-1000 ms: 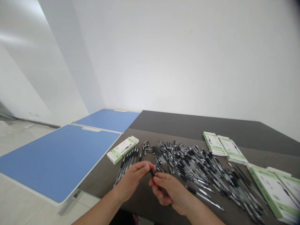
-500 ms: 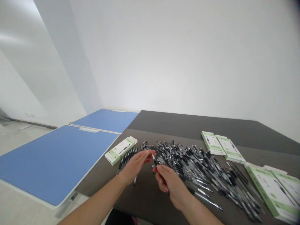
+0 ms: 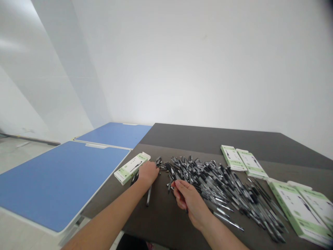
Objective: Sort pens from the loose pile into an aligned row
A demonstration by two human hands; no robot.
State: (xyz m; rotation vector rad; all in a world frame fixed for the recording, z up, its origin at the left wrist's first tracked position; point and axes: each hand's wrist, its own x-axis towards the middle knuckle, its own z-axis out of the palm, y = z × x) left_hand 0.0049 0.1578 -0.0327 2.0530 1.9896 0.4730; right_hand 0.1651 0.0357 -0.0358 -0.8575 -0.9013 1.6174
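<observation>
My right hand holds a black pen in a pinch, tip end pointing up and away from me. Over at the small cluster of dark pen caps, my left hand is curled downward. Its fingertips are mostly hidden, and what they pinch cannot be made out. Under and beside that hand lie several pens, partly covered by it, with one pen lying apart nearer to me. A large heap of loose black and clear pens spreads to the right of my right hand.
A green-and-white pen box lies left of my left hand. More such boxes lie at the right: a pair farther back and a pair nearer. The dark table borders blue-topped tables on the left. A white wall stands behind.
My left hand has moved away from the pen in my right hand, left and towards the caps, and its fingers have curled. My right hand still holds the pen in nearly the same place.
</observation>
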